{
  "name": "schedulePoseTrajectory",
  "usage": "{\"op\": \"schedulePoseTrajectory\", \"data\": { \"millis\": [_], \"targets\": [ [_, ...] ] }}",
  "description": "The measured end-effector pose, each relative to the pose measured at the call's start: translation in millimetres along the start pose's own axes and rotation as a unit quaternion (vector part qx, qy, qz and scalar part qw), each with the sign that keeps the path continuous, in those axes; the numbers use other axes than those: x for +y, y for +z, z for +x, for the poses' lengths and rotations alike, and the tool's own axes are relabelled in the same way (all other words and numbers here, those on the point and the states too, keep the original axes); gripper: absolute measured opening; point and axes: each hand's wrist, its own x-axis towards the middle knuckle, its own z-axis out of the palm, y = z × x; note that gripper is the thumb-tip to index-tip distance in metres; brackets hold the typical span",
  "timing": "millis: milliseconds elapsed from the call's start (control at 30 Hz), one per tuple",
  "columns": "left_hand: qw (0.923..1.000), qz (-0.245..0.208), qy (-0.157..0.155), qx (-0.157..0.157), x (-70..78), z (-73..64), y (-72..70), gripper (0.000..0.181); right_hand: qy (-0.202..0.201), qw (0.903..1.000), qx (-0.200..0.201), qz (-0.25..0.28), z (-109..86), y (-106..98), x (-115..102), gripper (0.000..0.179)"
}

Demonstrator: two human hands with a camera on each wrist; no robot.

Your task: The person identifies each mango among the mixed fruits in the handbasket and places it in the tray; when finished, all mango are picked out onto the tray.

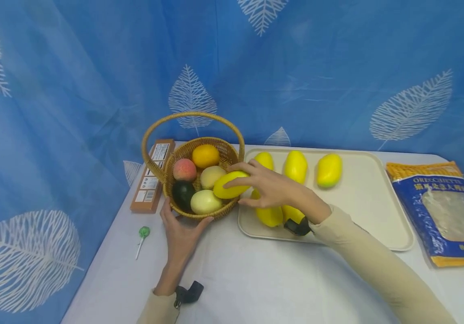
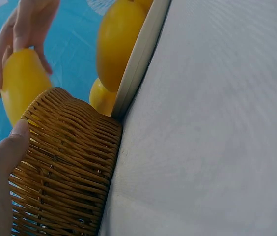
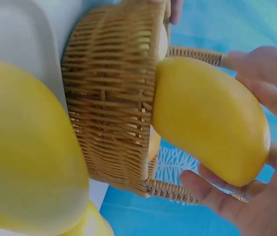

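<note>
A wicker basket (image 1: 224, 152) with a tall arched handle stands left of centre. My left hand (image 1: 181, 236) grips its front rim, the thumb pressed on the edge in the left wrist view. My right hand (image 1: 274, 186) holds a yellow mango (image 3: 207, 118) between thumb and fingers, tilted over the basket's right rim. Inside the basket lie a peach (image 1: 184, 170), an orange-yellow fruit (image 1: 205, 156), a dark green fruit (image 1: 182, 194), a pale round fruit (image 1: 213, 177) and a pale yellow-green fruit (image 1: 206, 202).
Right of the basket, a cream tray (image 1: 371, 202) bears several yellow mangoes (image 1: 329, 170). A blue pasta bag (image 1: 452, 213) lies at the far right. Left of the basket are a brown box (image 1: 146, 195) and a green lollipop (image 1: 144, 231). A blue leaf-patterned curtain (image 1: 317, 81) hangs behind.
</note>
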Motion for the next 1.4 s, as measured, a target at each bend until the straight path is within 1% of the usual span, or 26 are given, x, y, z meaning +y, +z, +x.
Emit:
{"op": "schedulePoseTrajectory", "data": {
  "millis": [133,300,433,533,633,700,867,933,1033,1200,1300,1400],
  "targets": [
    [1.0,0.001,-0.002,0.0,0.2,0.0,-1.0,0.118,-0.004,0.9997,-0.013,0.022,-5.9,1.4,-5.4,0.05],
    [1.0,0.004,-0.003,-0.001,0.8,-0.7,-1.4,0.119,0.012,0.9961,-0.037,0.079,-8.4,5.3,-9.1,0.052],
    [1.0,0.005,-0.005,-0.003,0.2,-1.0,-0.6,0.118,0.024,0.9934,-0.035,0.107,-8.9,9.0,-9.4,0.051],
    [1.0,0.005,-0.005,-0.003,0.5,-1.0,0.0,0.119,0.018,0.9941,-0.022,0.105,-8.3,11.0,-8.2,0.05],
    [1.0,0.005,-0.005,-0.004,0.8,-0.7,0.3,0.118,0.003,0.9961,-0.007,0.088,-7.3,12.9,-6.2,0.049],
    [1.0,0.004,-0.005,-0.004,1.2,-0.7,0.0,0.118,-0.007,0.9961,0.004,0.088,-6.3,15.0,-5.3,0.048],
    [1.0,0.002,-0.001,-0.001,1.0,-1.3,-0.8,0.118,-0.02,0.9953,0.005,0.094,-3.5,20.4,-6.3,0.049],
    [1.0,0.001,0.001,0.001,0.4,-1.8,-0.4,0.118,-0.021,0.9958,0.004,0.089,-3.3,21.2,-7.6,0.05],
    [1.0,0.0,0.003,0.002,-0.6,-3.0,0.4,0.118,-0.023,0.9965,0.017,0.079,-6.2,20.4,-9.5,0.052],
    [1.0,-0.005,0.003,0.0,-1.4,-4.1,1.0,0.118,-0.014,0.996,0.066,0.059,-22.2,8.0,-13.2,0.053],
    [0.9999,-0.01,0.008,0.003,-1.7,-4.2,1.0,0.118,-0.003,0.9945,0.095,0.044,-37.3,-1.3,-13.5,0.053],
    [0.9999,-0.01,0.011,0.006,-3.1,-4.5,1.6,0.118,0.019,0.9932,0.112,0.024,-56.1,-9.0,-13.3,0.055]
  ]
}}
